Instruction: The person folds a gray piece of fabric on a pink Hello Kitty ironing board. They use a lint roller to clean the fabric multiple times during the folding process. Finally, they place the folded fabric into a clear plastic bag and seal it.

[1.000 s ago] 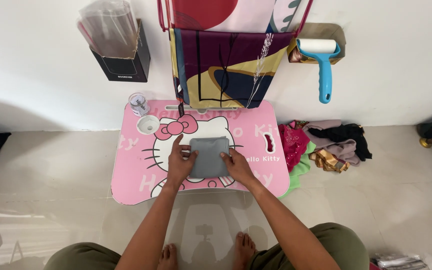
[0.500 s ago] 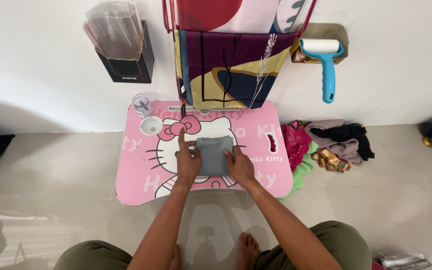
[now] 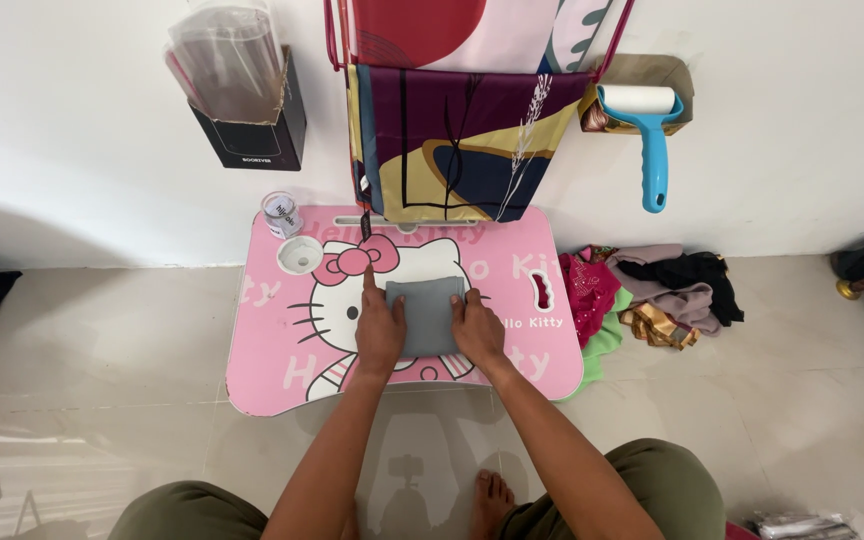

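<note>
A folded grey cloth [image 3: 429, 314] lies flat in the middle of a pink cartoon-cat lap table [image 3: 282, 370]. My left hand [image 3: 379, 327] rests palm down on the cloth's left edge, forefinger stretched toward the far side. My right hand [image 3: 476, 327] presses on its right edge, fingers together. Both hands lie flat on the cloth and grip nothing.
A small clear jar [image 3: 280, 213] and a cup hole [image 3: 300, 254] sit at the table's far left. Patterned fabric [image 3: 452, 140] hangs from a rack on the wall. A black box of clear bags [image 3: 247, 120], a blue lint roller [image 3: 650, 130], and a pile of clothes [image 3: 647, 295] are nearby.
My hands have drawn closer together on the grey cloth, which now looks narrower. The view has shifted slightly.
</note>
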